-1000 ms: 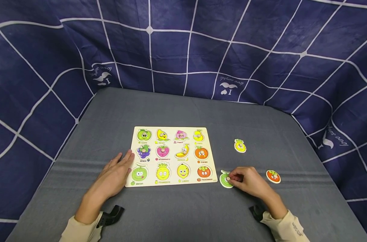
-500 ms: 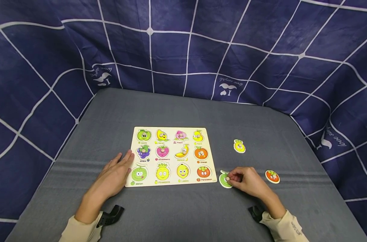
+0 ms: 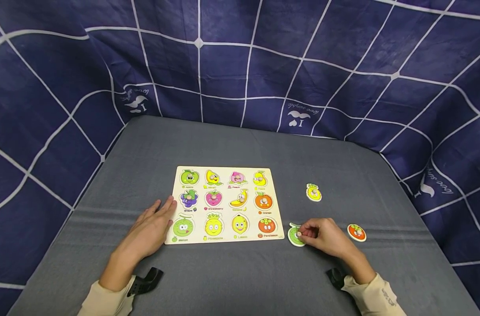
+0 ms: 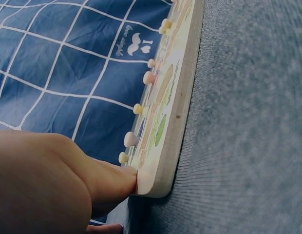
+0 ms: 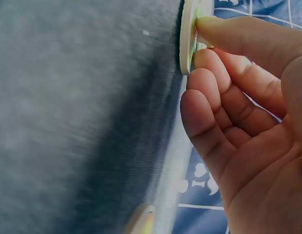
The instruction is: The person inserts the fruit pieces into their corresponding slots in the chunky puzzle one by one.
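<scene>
A cream fruit puzzle board [image 3: 225, 193] lies flat on the grey cloth. Wooden knobs stand on the pieces in its two upper rows; the bottom row shows printed fruit without knobs. My left hand [image 3: 150, 228] rests at the board's left edge, fingers extended; in the left wrist view its thumb [image 4: 112, 180] touches the board's corner. To the right of the board, my right hand [image 3: 326, 237] pinches the knob of a green melon puzzle piece [image 3: 292, 237] between thumb and fingertips. The right wrist view shows this piece [image 5: 186, 41] edge-on, close over the cloth, its face partly hidden by the thumb.
A yellow pineapple piece [image 3: 313, 194] lies behind my right hand. An orange-red persimmon piece [image 3: 357, 233] is to that hand's right. Blue curtains with white lines [image 3: 240, 66] hang round the back and sides of the grey-covered table [image 3: 232, 281].
The whole head view shifts very slightly. Both hands keep their places, with the right still pinching the melon piece's knob.
</scene>
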Demonstrator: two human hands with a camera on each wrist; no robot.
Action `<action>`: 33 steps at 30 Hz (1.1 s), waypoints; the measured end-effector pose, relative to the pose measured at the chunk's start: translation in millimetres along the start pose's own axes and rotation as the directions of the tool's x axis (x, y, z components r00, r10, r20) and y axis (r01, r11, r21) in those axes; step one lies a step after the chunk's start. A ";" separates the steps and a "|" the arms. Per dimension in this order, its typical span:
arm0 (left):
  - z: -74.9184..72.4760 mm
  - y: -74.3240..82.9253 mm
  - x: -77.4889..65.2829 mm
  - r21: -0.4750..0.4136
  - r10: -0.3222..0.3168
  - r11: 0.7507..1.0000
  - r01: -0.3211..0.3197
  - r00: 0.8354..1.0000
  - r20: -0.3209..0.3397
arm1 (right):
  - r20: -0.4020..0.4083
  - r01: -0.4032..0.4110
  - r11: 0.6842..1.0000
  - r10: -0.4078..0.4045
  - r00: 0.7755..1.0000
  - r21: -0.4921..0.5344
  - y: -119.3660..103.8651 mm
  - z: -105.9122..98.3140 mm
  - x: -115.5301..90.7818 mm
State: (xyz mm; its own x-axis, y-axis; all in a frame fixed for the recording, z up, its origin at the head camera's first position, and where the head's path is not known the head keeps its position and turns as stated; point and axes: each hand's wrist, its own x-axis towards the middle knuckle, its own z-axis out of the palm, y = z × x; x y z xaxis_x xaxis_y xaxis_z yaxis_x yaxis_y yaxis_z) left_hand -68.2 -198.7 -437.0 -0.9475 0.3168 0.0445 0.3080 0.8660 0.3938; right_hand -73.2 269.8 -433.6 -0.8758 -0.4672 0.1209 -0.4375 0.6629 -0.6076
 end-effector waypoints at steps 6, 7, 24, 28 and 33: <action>-0.3 0.0 0.0 -0.002 0.001 1.000 -0.001 1.000 -0.004 | -0.021 0.032 0.999 -0.033 0.999 -0.014 -5.9 -3.0 6.2; -0.4 0.1 0.0 -0.003 0.001 1.000 -0.001 1.000 -0.005 | -0.018 0.034 0.999 -0.034 0.999 -0.011 -8.0 -3.1 8.0; -1.7 1.7 0.4 -0.004 -0.025 1.000 0.025 1.000 0.018 | 0.039 0.169 0.985 -0.170 0.985 0.031 -36.7 15.2 51.3; -1.7 1.4 0.4 -0.003 -0.023 1.000 0.023 1.000 0.018 | 0.062 0.174 0.984 -0.177 0.982 0.046 -44.6 17.4 62.2; -1.0 0.7 0.3 -0.004 -0.016 1.000 0.016 1.000 0.016 | 0.077 0.208 0.976 -0.213 0.974 0.069 -53.1 21.2 75.7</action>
State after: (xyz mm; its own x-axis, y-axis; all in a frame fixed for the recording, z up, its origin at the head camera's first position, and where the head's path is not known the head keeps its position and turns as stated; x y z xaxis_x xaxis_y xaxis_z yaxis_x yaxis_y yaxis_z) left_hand -68.3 -198.4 -435.8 -0.9506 0.3094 0.0235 0.2928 0.8695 0.3977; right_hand -112.0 186.8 -408.8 -0.7441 -0.6415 0.1867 -0.5950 0.5092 -0.6218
